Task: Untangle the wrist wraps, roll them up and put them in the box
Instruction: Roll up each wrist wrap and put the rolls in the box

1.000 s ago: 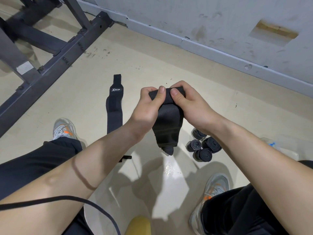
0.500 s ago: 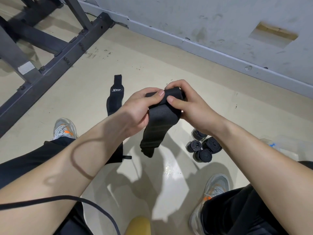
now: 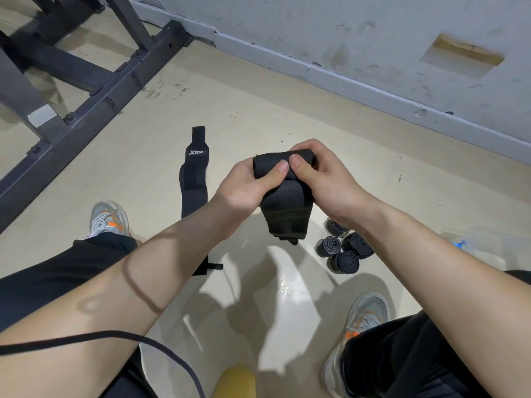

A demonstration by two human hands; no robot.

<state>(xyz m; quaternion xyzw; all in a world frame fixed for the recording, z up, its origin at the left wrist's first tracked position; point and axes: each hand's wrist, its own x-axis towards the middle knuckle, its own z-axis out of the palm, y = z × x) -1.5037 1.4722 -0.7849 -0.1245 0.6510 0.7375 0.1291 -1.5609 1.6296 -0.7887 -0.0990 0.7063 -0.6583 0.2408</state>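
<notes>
left hand (image 3: pixel 244 188) + right hand (image 3: pixel 324 179) grip one wrap (image 3: pixel 287 208) | one flat wrap (image 3: pixel 194 182) | perhaps four rolls (image 3: pixel 346 261)

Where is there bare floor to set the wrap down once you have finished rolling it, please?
Bare floor lies between the flat wrap and the baseboard, and again between the left shoe and right shoe. It is crowded by the rolled wraps, clustered just below the right hand.
</notes>
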